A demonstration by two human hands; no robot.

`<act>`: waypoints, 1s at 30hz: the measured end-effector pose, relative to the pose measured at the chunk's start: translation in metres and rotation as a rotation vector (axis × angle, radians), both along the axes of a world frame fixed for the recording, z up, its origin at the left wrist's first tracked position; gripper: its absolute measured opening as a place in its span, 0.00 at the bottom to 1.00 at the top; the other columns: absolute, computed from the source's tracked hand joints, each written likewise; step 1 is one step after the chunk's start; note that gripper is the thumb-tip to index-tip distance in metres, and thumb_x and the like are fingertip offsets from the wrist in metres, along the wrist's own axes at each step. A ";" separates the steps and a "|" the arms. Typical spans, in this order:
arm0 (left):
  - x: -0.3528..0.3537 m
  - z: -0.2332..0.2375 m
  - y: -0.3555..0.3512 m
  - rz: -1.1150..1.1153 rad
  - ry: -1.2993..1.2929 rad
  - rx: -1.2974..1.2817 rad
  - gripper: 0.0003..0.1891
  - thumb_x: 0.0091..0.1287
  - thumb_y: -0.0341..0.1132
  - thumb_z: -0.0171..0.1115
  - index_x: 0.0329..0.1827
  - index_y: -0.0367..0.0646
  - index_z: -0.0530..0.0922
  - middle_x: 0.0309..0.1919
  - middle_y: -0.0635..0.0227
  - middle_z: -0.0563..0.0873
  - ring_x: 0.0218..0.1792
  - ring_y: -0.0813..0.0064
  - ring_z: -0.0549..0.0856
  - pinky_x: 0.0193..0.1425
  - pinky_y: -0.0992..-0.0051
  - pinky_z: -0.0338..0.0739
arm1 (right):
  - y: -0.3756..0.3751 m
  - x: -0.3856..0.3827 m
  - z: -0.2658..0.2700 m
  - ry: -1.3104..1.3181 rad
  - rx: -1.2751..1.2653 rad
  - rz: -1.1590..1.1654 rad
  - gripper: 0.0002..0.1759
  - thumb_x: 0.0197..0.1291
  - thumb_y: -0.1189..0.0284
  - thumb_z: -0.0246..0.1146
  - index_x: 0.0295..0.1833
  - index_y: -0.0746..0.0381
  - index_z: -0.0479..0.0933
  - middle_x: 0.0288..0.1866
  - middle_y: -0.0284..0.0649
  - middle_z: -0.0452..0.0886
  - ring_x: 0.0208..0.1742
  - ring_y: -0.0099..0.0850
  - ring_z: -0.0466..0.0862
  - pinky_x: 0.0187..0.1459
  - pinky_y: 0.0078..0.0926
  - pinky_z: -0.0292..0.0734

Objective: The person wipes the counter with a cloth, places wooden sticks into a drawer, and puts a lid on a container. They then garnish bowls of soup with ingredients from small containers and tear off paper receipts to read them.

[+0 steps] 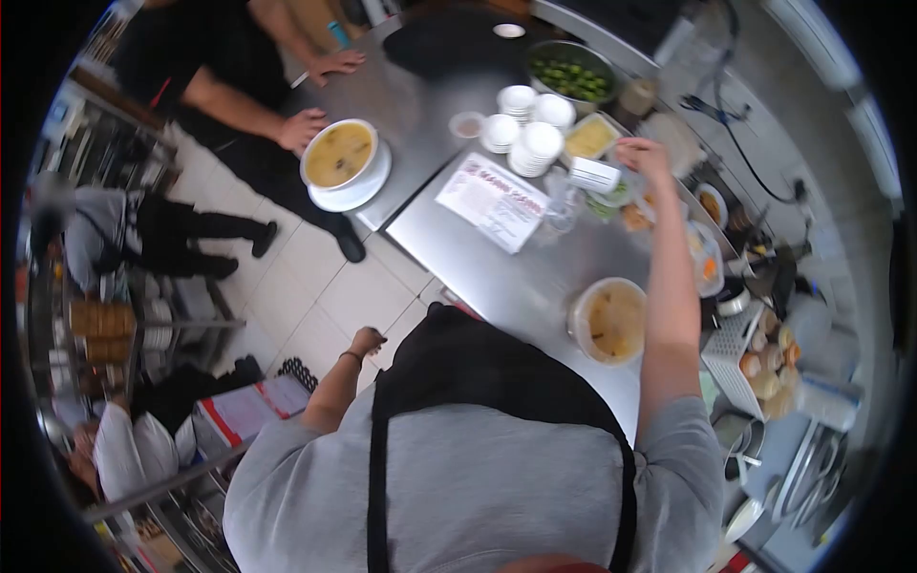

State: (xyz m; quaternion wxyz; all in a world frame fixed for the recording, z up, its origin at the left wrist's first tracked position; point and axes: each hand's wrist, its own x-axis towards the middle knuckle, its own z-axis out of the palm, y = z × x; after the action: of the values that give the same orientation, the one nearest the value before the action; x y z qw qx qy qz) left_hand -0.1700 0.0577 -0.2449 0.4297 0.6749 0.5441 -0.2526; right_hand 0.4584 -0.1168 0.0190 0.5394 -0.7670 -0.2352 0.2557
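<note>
My right hand reaches over the food containers at the back right of the steel counter. Its fingers are pinched together beside a tub of yellow food; what they hold, if anything, I cannot make out. Just below it is a small white box-shaped item, near some chopped greens. My left hand hangs low beside my body, away from the counter, with its fingers curled in and no object visible in them. A round tub of soup stands by my right forearm.
Stacks of white cups stand behind a printed sheet. Across the counter, another person's hand touches a bowl of soup on a white plate. A pot of green vegetables sits at the back.
</note>
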 end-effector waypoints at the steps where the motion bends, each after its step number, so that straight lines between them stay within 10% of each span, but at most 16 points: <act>1: 0.000 0.001 0.003 0.051 -0.001 -0.024 0.13 0.54 0.42 0.61 0.25 0.39 0.78 0.16 0.66 0.81 0.15 0.74 0.80 0.21 0.74 0.78 | 0.010 -0.013 0.024 0.042 0.039 0.012 0.09 0.49 0.77 0.63 0.39 0.66 0.79 0.30 0.35 0.80 0.32 0.21 0.80 0.33 0.14 0.75; 7: 0.002 0.005 0.030 0.093 -0.093 -0.034 0.12 0.54 0.40 0.59 0.29 0.37 0.78 0.19 0.65 0.81 0.16 0.74 0.80 0.21 0.76 0.78 | 0.140 -0.116 0.090 0.015 0.169 0.369 0.09 0.49 0.80 0.62 0.39 0.67 0.79 0.33 0.39 0.81 0.33 0.24 0.81 0.37 0.15 0.77; 16: -0.076 -0.004 0.086 0.350 -0.139 -0.052 0.10 0.53 0.36 0.60 0.29 0.37 0.78 0.18 0.65 0.80 0.15 0.75 0.79 0.19 0.76 0.76 | 0.348 -0.290 0.021 -0.632 -0.156 0.752 0.19 0.38 0.69 0.67 0.40 0.64 0.79 0.32 0.46 0.81 0.31 0.34 0.83 0.36 0.25 0.77; 23: -0.126 -0.023 0.114 0.287 0.016 -0.060 0.09 0.53 0.35 0.61 0.28 0.36 0.77 0.16 0.65 0.80 0.14 0.75 0.79 0.17 0.76 0.76 | 0.383 -0.309 -0.008 -0.867 -0.500 0.667 0.11 0.46 0.70 0.59 0.36 0.60 0.80 0.37 0.48 0.80 0.40 0.42 0.80 0.43 0.35 0.74; 30: -0.058 -0.030 0.138 0.248 -0.194 -0.082 0.09 0.53 0.36 0.61 0.30 0.37 0.77 0.18 0.64 0.80 0.14 0.76 0.77 0.17 0.77 0.74 | 0.300 -0.241 0.032 -0.927 -0.111 0.628 0.09 0.46 0.74 0.59 0.35 0.59 0.80 0.35 0.46 0.80 0.38 0.41 0.80 0.43 0.34 0.74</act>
State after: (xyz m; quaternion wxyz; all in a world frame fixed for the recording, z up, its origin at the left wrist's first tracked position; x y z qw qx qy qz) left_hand -0.2281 0.1954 -0.2745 0.5353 0.6056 0.5685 -0.1534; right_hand 0.2177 0.1827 0.0513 0.2366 -0.7195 -0.6509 0.0524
